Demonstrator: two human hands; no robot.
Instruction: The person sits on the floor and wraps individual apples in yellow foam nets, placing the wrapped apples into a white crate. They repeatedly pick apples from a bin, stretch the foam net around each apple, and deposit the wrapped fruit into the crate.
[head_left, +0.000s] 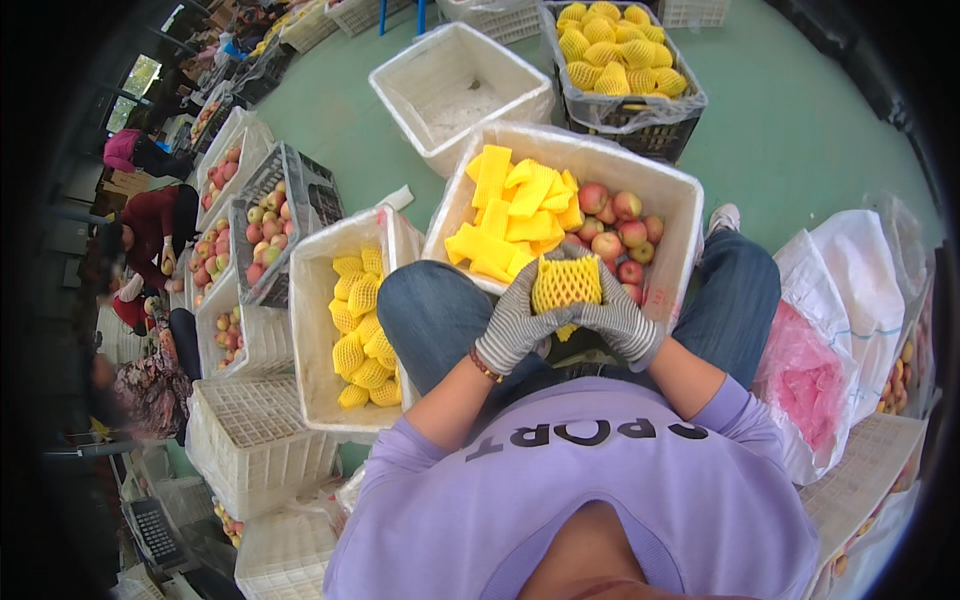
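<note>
Between my two gloved hands is an apple in a yellow foam net sleeve (567, 285); a loose end of the net hangs below it. My left hand (519, 319), in a grey striped knit glove, grips its left side. On the other side, my right hand (624, 319) in a matching glove holds it too. Just beyond my hands stands a white crate (570, 139). Flat yellow foam net sleeves (517, 210) are heaped in its left part, and bare red apples (615, 225) fill its right part.
Left of my knee, a white crate (311, 375) holds net-wrapped apples (364, 330). An unfilled white crate (465, 90) and a black crate (622, 124) of wrapped apples stand ahead. White sacks (832, 300) lie right. Several people work at the left near apple crates (262, 225).
</note>
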